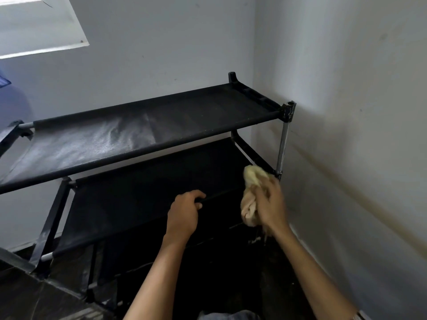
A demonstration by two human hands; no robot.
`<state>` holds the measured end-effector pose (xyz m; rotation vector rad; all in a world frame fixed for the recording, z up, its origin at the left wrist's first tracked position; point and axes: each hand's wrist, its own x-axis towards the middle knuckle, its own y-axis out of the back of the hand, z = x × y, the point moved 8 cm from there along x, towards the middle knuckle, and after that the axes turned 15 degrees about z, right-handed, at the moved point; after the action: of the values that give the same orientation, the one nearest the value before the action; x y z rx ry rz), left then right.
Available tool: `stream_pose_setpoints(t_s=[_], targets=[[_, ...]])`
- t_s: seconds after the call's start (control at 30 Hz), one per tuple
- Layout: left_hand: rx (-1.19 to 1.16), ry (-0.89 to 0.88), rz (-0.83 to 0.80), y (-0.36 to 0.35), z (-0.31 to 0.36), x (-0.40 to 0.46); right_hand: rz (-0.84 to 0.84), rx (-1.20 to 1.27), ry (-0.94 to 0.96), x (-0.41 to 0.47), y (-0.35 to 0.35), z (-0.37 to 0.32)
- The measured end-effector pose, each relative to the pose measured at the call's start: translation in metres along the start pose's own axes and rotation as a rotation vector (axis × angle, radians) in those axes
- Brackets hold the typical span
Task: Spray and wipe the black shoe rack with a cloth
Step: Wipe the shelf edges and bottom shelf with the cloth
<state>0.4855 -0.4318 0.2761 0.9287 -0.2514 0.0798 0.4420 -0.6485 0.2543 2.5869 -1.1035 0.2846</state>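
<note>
While the left hand (184,212) curls its fingers round the front bar of the 2nd shelf, the right hand (270,204) grips a bunched, pale yellow cloth (250,195) against the rack's right end, just beside a chrome post (283,146). Black shoe rack (143,132): matte fabric shelves w/ a faint sheen on top, tube frame, plastic corner joints. It stands in a corner btwn white walls (346,112).

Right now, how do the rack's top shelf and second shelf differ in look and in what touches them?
The top shelf shows a pale sheen on its left part; the second shelf looks evenly dark. Nothing touches the top shelf; the left hand grips the second shelf's front bar, and the right hand holds the cloth at its right end. Both are black fabric.
</note>
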Motion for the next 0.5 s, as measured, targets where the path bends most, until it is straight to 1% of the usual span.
stream_pose_setpoints(t_s=[0.07,0.13,0.17,0.23,0.3,0.4,0.5], targets=[[-0.024,0.017,0.019,0.001,0.0,0.0,0.031,-0.275,0.089,0.009,0.002,-0.007],[-0.025,0.027,0.054,0.001,0.0,0.001,-0.024,-0.424,0.169,-0.01,-0.016,-0.019],[-0.027,0.032,0.072,0.002,-0.001,0.001,-0.09,-0.445,0.216,-0.026,-0.03,-0.026],[-0.052,0.045,0.119,0.005,-0.002,0.0,-0.274,-0.396,0.309,-0.061,-0.059,-0.036],[-0.086,0.059,0.132,0.005,-0.005,-0.001,-0.381,-0.329,0.369,-0.073,-0.068,-0.041],[-0.12,0.086,0.084,0.002,-0.009,0.0,-0.376,-0.378,0.378,-0.039,-0.05,-0.031],[-0.181,0.123,0.053,-0.002,-0.012,0.002,-0.258,-0.416,0.254,0.012,-0.013,-0.01]])
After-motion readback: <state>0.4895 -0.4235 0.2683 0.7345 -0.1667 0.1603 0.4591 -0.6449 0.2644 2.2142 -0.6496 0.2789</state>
